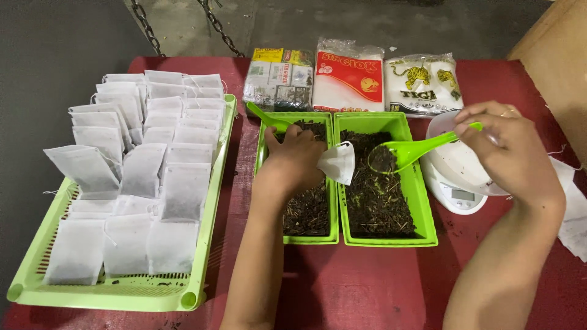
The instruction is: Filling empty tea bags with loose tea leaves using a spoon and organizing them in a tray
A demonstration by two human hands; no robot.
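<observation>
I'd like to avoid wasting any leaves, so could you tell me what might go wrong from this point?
1. The green spoon in the right hand is loaded and level with the small white filter bag that the left hand holds; a slight miss could drop leaves.
2. The bag's mouth looks narrow, so it may overflow.
3. The right forearm sits close to the white scale and could nudge it.

Left tray [302, 235]: the left hand [293, 160] and forearm cover part of its dark leaves.
Second spoon [264, 116]: bowl hidden behind that hand.
Scale [455, 192]: mostly hidden under the white bowl [455, 162] and right hand [510, 150]; display digits too small to tell.
Paper sheets [572, 208]: cut off at the right edge.
Chains [183, 24]: cut off at the top.
</observation>
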